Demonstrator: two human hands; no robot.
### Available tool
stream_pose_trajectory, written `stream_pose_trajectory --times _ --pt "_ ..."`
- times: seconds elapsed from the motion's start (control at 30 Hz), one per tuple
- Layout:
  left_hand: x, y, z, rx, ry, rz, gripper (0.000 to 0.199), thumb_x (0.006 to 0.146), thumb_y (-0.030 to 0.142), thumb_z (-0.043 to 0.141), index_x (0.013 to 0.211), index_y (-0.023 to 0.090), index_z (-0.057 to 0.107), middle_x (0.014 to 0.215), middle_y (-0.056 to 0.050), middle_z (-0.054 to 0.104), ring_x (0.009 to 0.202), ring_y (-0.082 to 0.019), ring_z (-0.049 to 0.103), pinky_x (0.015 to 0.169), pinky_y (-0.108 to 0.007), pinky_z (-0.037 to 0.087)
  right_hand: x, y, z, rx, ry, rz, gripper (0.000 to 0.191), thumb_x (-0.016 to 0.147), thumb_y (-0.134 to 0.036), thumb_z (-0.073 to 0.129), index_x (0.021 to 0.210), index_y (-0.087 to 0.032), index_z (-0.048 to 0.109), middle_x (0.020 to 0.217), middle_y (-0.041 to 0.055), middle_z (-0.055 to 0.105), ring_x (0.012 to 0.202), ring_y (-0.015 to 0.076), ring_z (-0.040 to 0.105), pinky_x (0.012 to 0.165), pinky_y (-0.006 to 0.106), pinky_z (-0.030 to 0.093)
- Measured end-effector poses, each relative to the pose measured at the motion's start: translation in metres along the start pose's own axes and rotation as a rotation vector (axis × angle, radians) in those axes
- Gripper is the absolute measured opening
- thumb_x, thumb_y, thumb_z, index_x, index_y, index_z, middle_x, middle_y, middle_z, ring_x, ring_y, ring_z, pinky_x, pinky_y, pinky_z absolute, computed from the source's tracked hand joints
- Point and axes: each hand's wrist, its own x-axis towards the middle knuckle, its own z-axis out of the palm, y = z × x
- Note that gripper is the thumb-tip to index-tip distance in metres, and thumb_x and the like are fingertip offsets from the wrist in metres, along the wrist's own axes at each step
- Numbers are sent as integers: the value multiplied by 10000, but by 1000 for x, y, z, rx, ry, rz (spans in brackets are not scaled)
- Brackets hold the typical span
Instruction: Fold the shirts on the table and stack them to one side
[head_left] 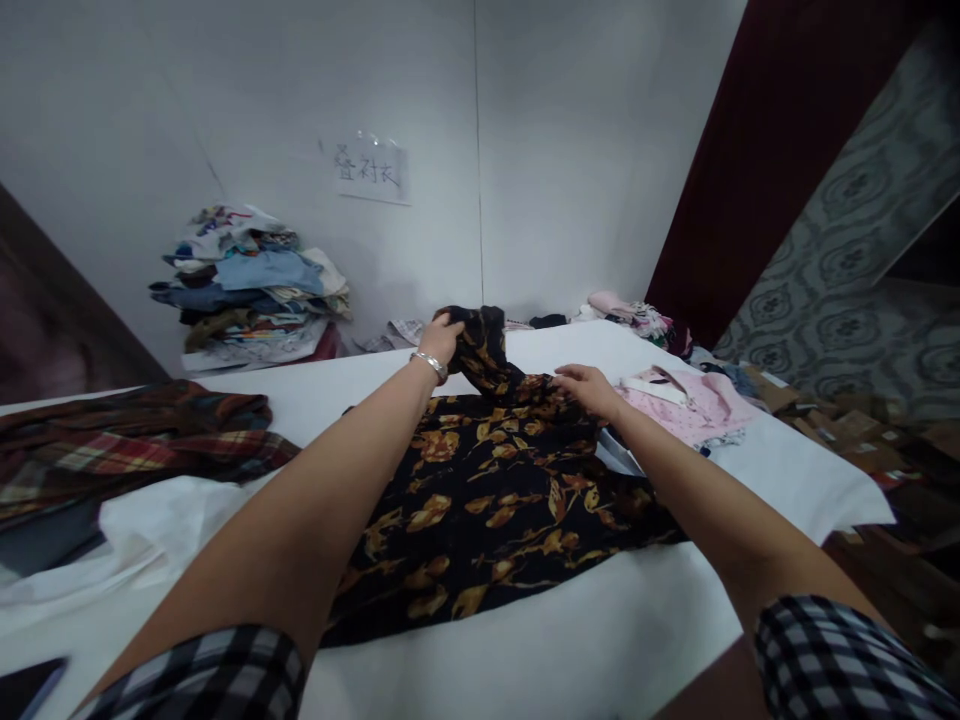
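Observation:
A black garment with a golden-brown floral print (480, 500) lies spread across the white table in front of me. My left hand (441, 340), with a silver bracelet at the wrist, is closed on a bunched part of it, lifted above the table at the garment's far edge. My right hand (589, 390) is at the garment's far right part, thumb and fingers pinching the cloth there. Between the two hands the raised cloth hangs in folds. Something pale shows under the garment beside my right wrist.
A tall clothes pile (259, 285) stands at the back left. Plaid clothes (135, 450) and white cloth (176, 520) lie at left, a pink garment (694, 405) at right. More clothes (626, 312) line the back edge of the white table (810, 480). Cardboard boxes (855, 425) lie beyond.

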Motion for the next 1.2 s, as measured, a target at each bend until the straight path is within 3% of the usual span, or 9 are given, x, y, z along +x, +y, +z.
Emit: stream_pose_trajectory --times 0.13,0.23,0.3,0.37,0.53,0.63,0.97,1.1,1.2 --pt "-50 34 29 359 -376 237 248 794 367 557 841 152 672 893 -69 705 896 -219 630 904 -368 452 -5 -51 21 440 -66 -144 876 736 -400 674 1479 -293 222 1063 37 671 776 168 656 609 271 543" --pt "-82 38 39 597 -641 402 379 828 488 520 963 176 687 1009 -78 700 945 -222 619 904 -352 451 -3 -72 28 554 55 -115 612 745 -383 622 1320 -221 489 848 12 685 623 154 620 532 259 509" --pt "-88 25 24 690 -597 401 464 836 488 522 1200 213 609 1142 -71 670 997 -212 615 915 -333 450 -1 -74 24 622 161 -37 398 745 -348 590 1104 -181 622 775 15 679 572 149 593 503 258 483" --pt "-83 4 -10 854 -441 269 522 862 455 495 1334 232 508 1230 -62 636 1023 -199 618 927 -312 450 2 -68 13 702 217 37 287 740 -331 584 980 -184 638 755 16 675 549 143 582 472 246 452" --pt "-64 -55 -122 1264 -202 -80 461 864 297 452 1282 139 566 1337 -127 561 1213 -263 523 1046 -364 371 15 -44 -21 926 183 104 220 785 -380 540 942 -235 592 818 16 663 595 131 601 469 224 423" --pt "-59 -77 -158 1346 -216 -134 487 843 245 444 1316 168 534 1373 -110 532 1255 -254 484 1059 -377 355 24 -38 -32 958 170 100 204 844 -398 446 924 -250 561 848 31 655 637 144 606 497 241 438" --pt "-31 -103 -151 1492 -440 -138 670 752 92 483 1397 269 439 1470 -82 419 1371 -258 323 1089 -452 265 47 -36 -39 879 129 95 253 923 -396 345 980 -242 538 866 64 661 612 132 618 543 271 409" --pt "-25 -103 -146 1548 -409 -155 535 734 119 545 1254 233 599 1245 -148 612 1208 -293 498 1030 -443 302 51 -38 -39 929 146 99 192 897 -319 411 981 -232 560 830 44 666 573 149 618 504 261 429" --pt "-16 -88 -149 1608 -283 -135 358 784 153 508 1093 168 688 1149 -190 641 1159 -317 511 987 -441 310 58 -44 -43 1000 222 89 172 869 -238 439 972 -206 573 828 42 668 595 153 627 515 259 459"
